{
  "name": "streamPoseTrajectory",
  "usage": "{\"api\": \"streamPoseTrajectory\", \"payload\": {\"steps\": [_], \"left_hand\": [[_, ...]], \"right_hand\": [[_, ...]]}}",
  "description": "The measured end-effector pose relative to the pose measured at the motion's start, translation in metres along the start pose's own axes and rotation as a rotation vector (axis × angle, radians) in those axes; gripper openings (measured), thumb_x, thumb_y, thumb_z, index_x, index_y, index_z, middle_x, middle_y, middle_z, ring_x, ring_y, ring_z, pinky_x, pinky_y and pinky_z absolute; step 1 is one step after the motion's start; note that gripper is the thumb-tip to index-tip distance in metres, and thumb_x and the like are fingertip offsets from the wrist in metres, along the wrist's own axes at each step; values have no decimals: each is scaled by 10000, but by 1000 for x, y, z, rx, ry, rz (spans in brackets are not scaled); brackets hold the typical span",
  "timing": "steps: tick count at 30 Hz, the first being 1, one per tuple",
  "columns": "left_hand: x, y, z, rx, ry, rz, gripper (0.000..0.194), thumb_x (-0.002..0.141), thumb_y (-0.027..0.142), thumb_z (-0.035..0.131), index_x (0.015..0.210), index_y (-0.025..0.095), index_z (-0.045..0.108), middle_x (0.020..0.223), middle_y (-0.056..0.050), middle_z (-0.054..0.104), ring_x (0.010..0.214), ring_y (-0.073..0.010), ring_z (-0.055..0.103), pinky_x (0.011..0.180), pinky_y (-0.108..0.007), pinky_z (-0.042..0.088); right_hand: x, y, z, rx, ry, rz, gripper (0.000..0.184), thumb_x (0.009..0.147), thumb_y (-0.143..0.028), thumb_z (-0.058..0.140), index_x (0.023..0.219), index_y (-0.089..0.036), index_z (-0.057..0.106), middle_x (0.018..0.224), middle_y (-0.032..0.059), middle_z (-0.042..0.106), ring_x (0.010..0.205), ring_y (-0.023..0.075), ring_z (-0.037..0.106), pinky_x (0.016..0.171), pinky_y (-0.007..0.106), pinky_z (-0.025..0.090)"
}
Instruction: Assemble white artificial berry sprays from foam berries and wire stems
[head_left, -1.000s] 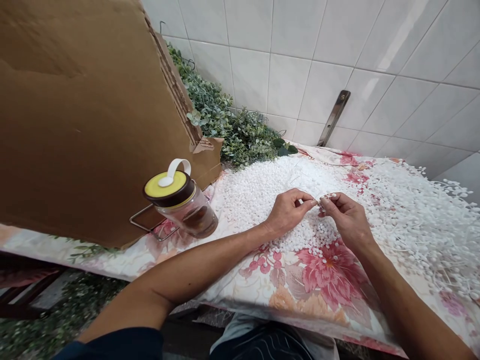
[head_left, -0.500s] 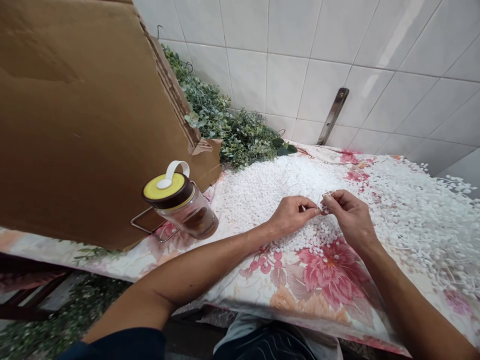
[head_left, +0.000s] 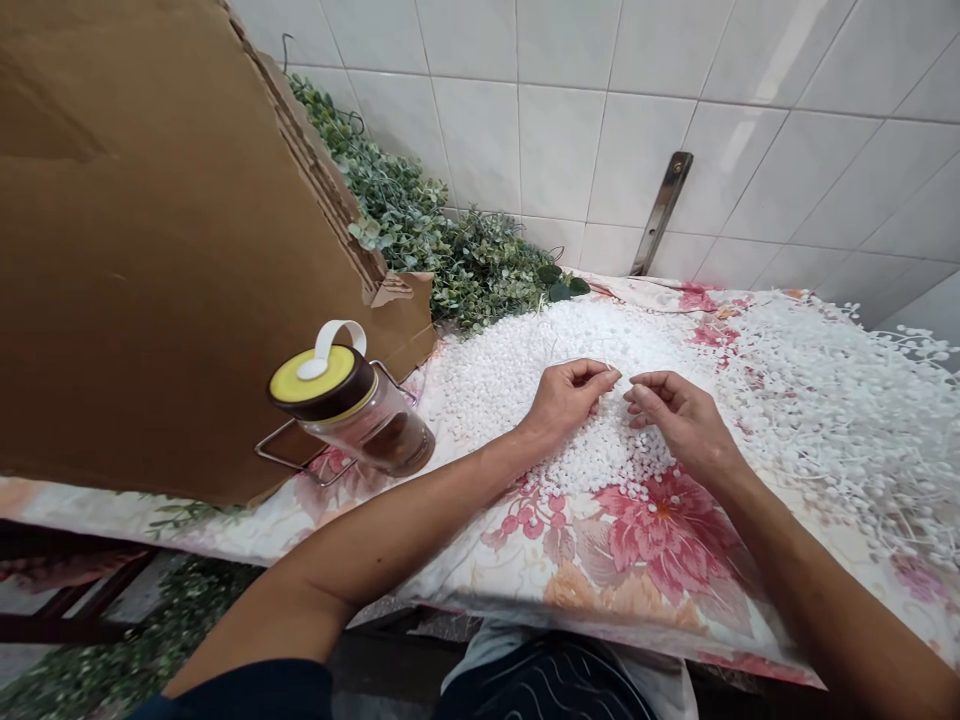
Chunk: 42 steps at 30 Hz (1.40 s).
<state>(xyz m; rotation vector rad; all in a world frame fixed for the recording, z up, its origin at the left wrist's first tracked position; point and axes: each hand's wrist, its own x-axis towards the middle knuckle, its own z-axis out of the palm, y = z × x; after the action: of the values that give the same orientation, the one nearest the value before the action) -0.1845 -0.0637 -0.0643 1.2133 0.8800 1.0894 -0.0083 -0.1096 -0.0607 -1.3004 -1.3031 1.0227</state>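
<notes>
My left hand (head_left: 571,398) is closed in a pinch, thumb against forefinger, over a heap of small white beads (head_left: 487,385). Whatever lies between its fingertips is too small and pale to make out against the heap. Just to its right, my right hand (head_left: 679,415) is partly curled, with a slight gap between thumb and forefinger and no object visible in it. A short space separates the two sets of fingertips. On the far right lies a loose pile of white sprigs with bead-like tips (head_left: 832,400).
A large cardboard box (head_left: 165,260) stands at the left. Beside it is a jar with a yellow lid (head_left: 367,420) near a bent metal wire stand (head_left: 289,460). Green artificial foliage (head_left: 480,265) lies behind, against the tiled wall (head_left: 562,130). A flowered cloth (head_left: 517,580) covers the table.
My hands were together, with a small white sprig at the fingertips; now they are apart. The right fingers have loosened and the sprig no longer shows there. The view has shifted slightly.
</notes>
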Motion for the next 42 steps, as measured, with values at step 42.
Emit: {"api": "streamPoseTrajectory", "payload": {"steps": [42], "left_hand": [[-8, -1, 9, -38, -84, -90, 431, 652, 425, 900, 897, 142, 686, 640, 46, 582, 461, -47, 441, 439, -214, 323]], "right_hand": [[-3, -1, 3, -217, 24, -68, 186, 855, -396, 680, 865, -211, 658, 710, 16, 685, 619, 172, 636, 574, 286, 484]]}}
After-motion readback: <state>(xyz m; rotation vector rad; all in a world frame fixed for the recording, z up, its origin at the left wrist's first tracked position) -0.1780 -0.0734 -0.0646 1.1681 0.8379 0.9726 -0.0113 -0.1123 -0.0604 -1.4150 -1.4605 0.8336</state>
